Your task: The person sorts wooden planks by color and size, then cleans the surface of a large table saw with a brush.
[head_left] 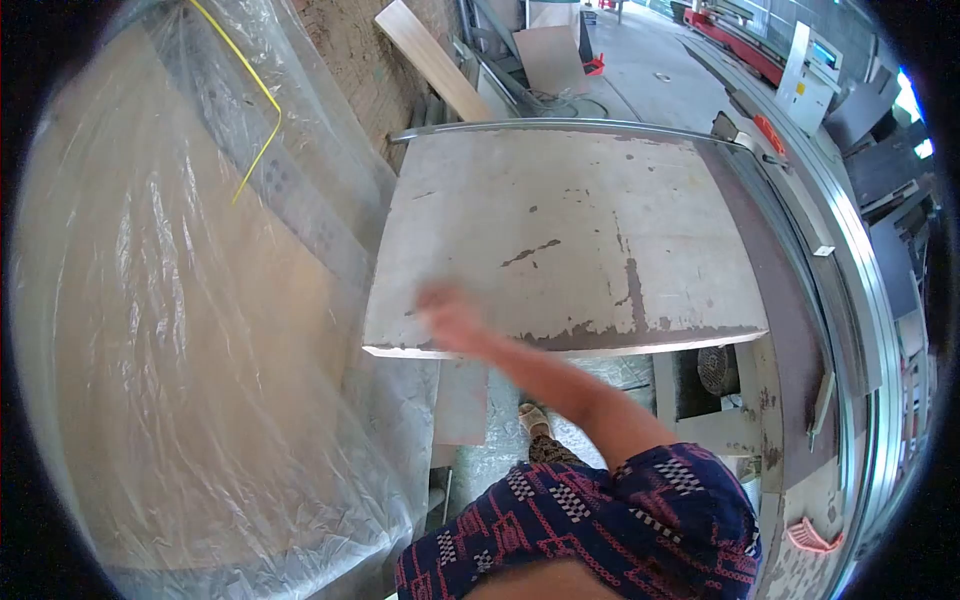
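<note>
We had a pale worktop [480, 200] before us, its face broken by dark worn patches, thickest towards the near edge. A metal strip [560, 124] ran along its far edge. To its right, long metal rails [850, 300] lay beside a brown surface [795, 325] we could see.

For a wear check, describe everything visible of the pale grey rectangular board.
The pale grey rectangular board lies flat, its painted-looking face scuffed with dark brown patches, mostly along the near edge. Its lighter front edge shows. A grey metal rail runs along its far edge. The person's blurred right hand is over its near left part; contact is unclear.
</note>
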{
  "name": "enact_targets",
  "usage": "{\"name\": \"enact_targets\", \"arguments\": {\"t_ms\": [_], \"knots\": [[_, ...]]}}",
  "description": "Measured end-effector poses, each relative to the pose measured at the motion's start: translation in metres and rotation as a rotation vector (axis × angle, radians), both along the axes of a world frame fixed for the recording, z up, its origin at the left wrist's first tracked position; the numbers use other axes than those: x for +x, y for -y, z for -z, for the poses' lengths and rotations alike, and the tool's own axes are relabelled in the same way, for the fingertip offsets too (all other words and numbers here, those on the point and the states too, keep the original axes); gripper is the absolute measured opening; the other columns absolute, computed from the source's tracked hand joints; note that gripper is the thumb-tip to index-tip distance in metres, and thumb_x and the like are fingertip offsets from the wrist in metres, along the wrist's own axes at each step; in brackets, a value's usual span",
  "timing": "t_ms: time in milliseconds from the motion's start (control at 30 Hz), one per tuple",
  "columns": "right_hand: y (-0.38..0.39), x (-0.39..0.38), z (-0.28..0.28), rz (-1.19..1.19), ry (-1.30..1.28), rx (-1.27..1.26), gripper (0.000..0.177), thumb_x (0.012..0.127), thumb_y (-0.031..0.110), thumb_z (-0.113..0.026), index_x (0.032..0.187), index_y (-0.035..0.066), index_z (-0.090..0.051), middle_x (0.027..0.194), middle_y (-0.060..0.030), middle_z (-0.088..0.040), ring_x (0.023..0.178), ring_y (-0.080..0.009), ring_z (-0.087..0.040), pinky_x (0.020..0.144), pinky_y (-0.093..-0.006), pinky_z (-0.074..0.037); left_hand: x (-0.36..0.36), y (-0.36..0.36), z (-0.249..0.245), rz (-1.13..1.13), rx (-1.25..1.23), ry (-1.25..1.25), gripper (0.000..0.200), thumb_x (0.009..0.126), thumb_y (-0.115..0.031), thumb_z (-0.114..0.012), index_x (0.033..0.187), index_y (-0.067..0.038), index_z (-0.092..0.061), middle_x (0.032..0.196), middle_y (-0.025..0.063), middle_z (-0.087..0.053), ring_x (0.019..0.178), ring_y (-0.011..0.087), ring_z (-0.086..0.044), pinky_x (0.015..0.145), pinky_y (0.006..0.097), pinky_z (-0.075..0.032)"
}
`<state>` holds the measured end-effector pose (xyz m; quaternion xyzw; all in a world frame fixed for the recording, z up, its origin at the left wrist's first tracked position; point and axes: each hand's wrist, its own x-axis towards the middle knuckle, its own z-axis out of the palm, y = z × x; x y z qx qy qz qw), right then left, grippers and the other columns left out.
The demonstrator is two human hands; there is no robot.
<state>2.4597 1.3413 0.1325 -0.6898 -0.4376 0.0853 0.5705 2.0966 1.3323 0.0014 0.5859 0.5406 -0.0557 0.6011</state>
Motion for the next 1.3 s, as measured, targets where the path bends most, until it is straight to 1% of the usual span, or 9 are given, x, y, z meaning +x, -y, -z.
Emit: {"name": "enact_targets", "arguments": {"t_ms": [33,267,400,567,833,1033,1100,1200,1300], "knots": [[-0.037,-0.035,0.025,-0.194,0.504,-0.15,0.017,0.076,0.006,-0.052,0.091,0.004,-0.058,0.097,-0.0148,-0.057,0.093,-0.0314,-0.054,0.084,-0.0409,-0.042,-0.003,0.0,0.0,-0.007,0.003,-0.003,0.047,0.084,-0.036,-0.052,0.121,-0.008,-0.049,0.1,0.0148,-0.06,0.088,0.0236,-0.058,0.073,0.0342,-0.047],[-0.03,-0.076,-0.071,-0.614,-0.048,-0.284,0.027,0.092,0.024,-0.044,0.11,0.007,-0.054,0.108,-0.0136,-0.056,0.103,-0.027,-0.053,0.087,-0.0385,-0.043,-0.01,-0.004,0.0,-0.051,0.009,-0.022,0.046,0.084,-0.035,-0.053,0.12,-0.007,-0.049,0.1,0.0149,-0.06,0.087,0.0234,-0.059,0.073,0.0337,-0.047],[0.052,0.076,-0.042,-0.098,-0.18,0.271,0.036,0.094,0.02,-0.041,0.125,0.003,-0.048,0.123,-0.0129,-0.052,0.109,-0.0185,-0.05,0.092,-0.0337,-0.038,-0.006,-0.006,0.001,-0.055,0.006,-0.029,0.045,0.084,-0.034,-0.054,0.12,-0.007,-0.049,0.099,0.0149,-0.061,0.087,0.0232,-0.059,0.073,0.0334,-0.047],[0.234,0.203,-0.077,0.896,0.281,-0.173,0.033,0.089,0.012,-0.041,0.119,0.007,-0.052,0.117,-0.0131,-0.056,0.105,-0.0247,-0.054,0.087,-0.0345,-0.041,0.0,-0.013,-0.002,-0.047,0.009,-0.049,0.045,0.084,-0.033,-0.054,0.12,-0.007,-0.049,0.098,0.015,-0.061,0.086,0.023,-0.059,0.073,0.0331,-0.047],[0.249,0.238,-0.011,1.05,0.581,-0.948,0.034,0.081,0.015,-0.05,0.115,0.011,-0.055,0.123,-0.0101,-0.048,0.12,-0.0282,-0.04,0.095,-0.0442,-0.035,-0.016,-0.012,-0.007,-0.059,0.038,-0.074,0.044,0.084,-0.032,-0.056,0.119,-0.007,-0.05,0.097,0.0151,-0.061,0.085,0.0228,-0.06,0.073,0.0325,-0.047],[-0.003,0.148,0.03,0.592,0.727,-0.219,0.023,0.077,0.007,-0.048,0.096,0.002,-0.059,0.104,-0.0177,-0.057,0.099,-0.0321,-0.052,0.088,-0.0447,-0.038,-0.019,-0.003,-0.009,-0.024,0.054,-0.048,0.043,0.084,-0.031,-0.056,0.119,-0.007,-0.05,0.097,0.0152,-0.062,0.085,0.0225,-0.06,0.073,0.0321,-0.047],[-0.084,0.053,0.061,0.023,0.086,0.094,0.016,0.071,0.003,-0.052,0.085,0.005,-0.059,0.092,-0.011,-0.058,0.091,-0.0273,-0.053,0.081,-0.039,-0.042,-0.01,-0.002,-0.008,0.013,0.069,-0.002,0.043,0.084,-0.031,-0.057,0.119,-0.007,-0.05,0.096,0.0153,-0.062,0.085,0.0225,-0.06,0.073,0.032,-0.048],[-0.108,-0.073,0.004,-0.56,0.506,-0.089,0.014,0.084,0.016,-0.05,0.091,0.007,-0.058,0.095,-0.0131,-0.057,0.087,-0.0296,-0.055,0.075,-0.0394,-0.044,0.023,-0.001,-0.011,0.106,0.116,0.123,0.043,0.084,-0.03,-0.057,0.119,-0.006,-0.05,0.096,0.0153,-0.062,0.084,0.0224,-0.06,0.073,0.0318,-0.048],[-0.096,-0.105,-0.035,-0.703,0.063,-0.045,0.021,0.088,0.022,-0.049,0.102,0.009,-0.057,0.088,-0.0109,-0.056,0.081,-0.0224,-0.055,0.073,-0.0335,-0.044,0.059,-0.001,-0.027,0.177,0.184,0.262,0.043,0.083,-0.027,-0.058,0.12,-0.006,-0.049,0.096,0.0153,-0.062,0.086,0.0227,-0.06,0.075,0.0325,-0.047]]}}
